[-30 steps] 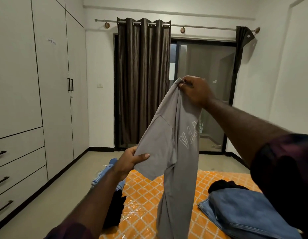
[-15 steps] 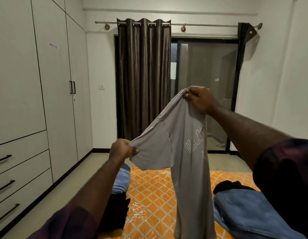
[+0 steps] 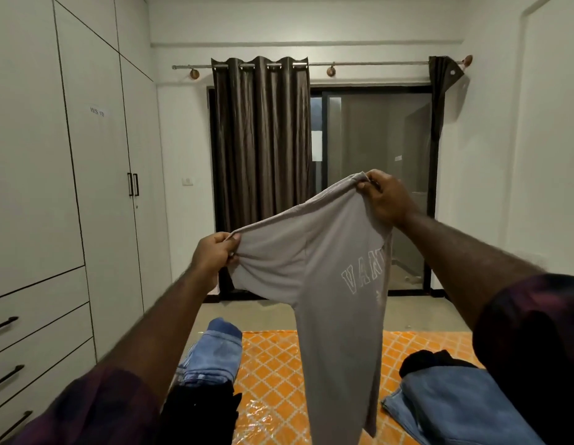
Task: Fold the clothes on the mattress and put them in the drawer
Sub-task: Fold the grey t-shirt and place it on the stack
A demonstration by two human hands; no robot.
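A grey T-shirt point(image 3: 330, 284) with white outline lettering hangs in the air in front of me, above the orange patterned mattress point(image 3: 273, 374). My right hand point(image 3: 383, 197) pinches its upper edge high up. My left hand point(image 3: 215, 255) grips the end of a sleeve lower and to the left, pulling the cloth taut between both hands. On the mattress lie folded blue jeans point(image 3: 215, 351) over dark clothes point(image 3: 202, 409) at the left, and a blue denim pile point(image 3: 446, 403) with a black garment point(image 3: 433, 359) at the right. Drawers point(image 3: 38, 342) with black handles sit low in the wardrobe at the left.
A white wardrobe point(image 3: 96, 187) fills the left wall. Bare floor point(image 3: 256, 313) runs between it and the mattress. Straight ahead a dark curtain point(image 3: 261, 146) hangs beside a glass sliding door point(image 3: 375, 187). A white wall stands at the right.
My left hand went from an open touch under the shirt to gripping the sleeve end and drew it out to the left. My right hand came lower, spreading the shirt.
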